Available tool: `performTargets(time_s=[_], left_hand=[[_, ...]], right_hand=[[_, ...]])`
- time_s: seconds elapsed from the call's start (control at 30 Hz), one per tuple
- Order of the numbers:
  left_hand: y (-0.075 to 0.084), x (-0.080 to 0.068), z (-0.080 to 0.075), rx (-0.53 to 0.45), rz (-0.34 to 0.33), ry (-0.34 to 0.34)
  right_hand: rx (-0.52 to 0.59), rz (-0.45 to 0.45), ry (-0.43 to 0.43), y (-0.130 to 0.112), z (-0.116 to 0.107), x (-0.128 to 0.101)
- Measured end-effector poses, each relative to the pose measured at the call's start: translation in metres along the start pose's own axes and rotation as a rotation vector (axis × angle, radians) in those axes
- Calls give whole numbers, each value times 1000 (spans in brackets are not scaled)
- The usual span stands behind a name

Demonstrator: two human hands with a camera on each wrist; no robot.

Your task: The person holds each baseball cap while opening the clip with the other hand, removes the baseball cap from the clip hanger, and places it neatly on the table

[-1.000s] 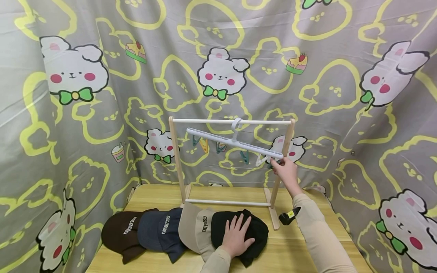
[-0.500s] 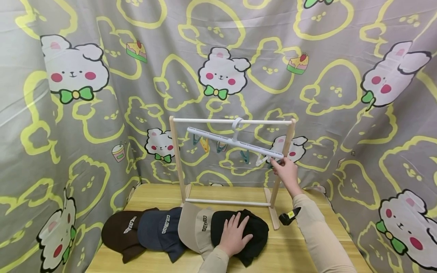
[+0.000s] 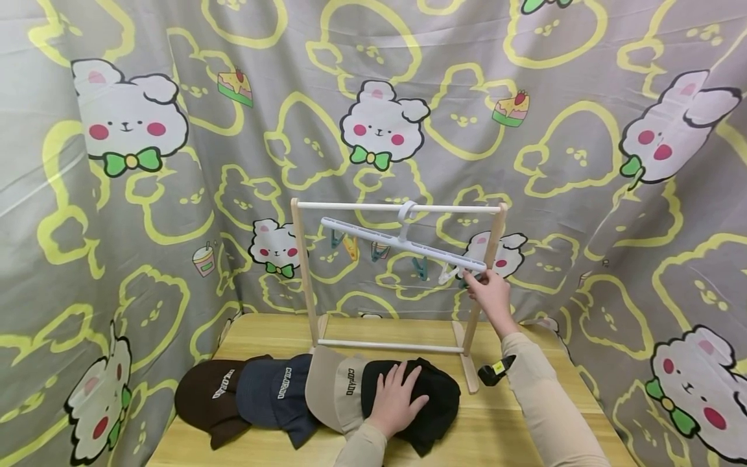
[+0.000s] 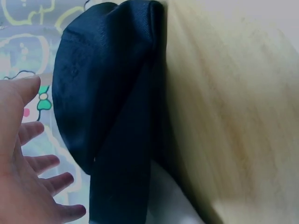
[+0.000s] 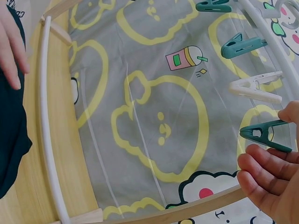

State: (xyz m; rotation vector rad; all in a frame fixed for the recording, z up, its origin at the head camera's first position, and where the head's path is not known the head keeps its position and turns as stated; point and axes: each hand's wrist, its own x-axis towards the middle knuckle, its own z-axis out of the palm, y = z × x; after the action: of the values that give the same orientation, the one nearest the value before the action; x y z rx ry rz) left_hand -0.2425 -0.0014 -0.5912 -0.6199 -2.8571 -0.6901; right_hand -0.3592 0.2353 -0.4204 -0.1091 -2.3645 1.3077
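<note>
My left hand lies flat with spread fingers on a black cap at the right end of a row of caps on the wooden table. The left wrist view shows the same hand open beside the black cap. My right hand is raised to the low right end of a tilted white clip hanger on the wooden rack's white rail. There, thumb and fingers pinch a dark green clip.
A beige cap, a navy cap and a brown cap overlap to the left of the black one. A white clip and teal clips hang along the hanger. A rabbit-print curtain closes in the table.
My left hand has shifted slightly left on the black cap. The right hand stays at the hanger's end clip.
</note>
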Motion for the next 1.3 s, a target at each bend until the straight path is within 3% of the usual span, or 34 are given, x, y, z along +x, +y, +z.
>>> performTargets(time_s=[0.67, 1.1, 1.3], left_hand=[[-2, 1, -21, 12, -19, 52], [-8, 1, -34, 6, -30, 32], [-12, 1, -42, 18, -15, 55]], right_hand=[[-24, -15, 26, 3, -1, 0], [-10, -21, 26, 2, -2, 1], [-9, -18, 12, 1, -3, 0]])
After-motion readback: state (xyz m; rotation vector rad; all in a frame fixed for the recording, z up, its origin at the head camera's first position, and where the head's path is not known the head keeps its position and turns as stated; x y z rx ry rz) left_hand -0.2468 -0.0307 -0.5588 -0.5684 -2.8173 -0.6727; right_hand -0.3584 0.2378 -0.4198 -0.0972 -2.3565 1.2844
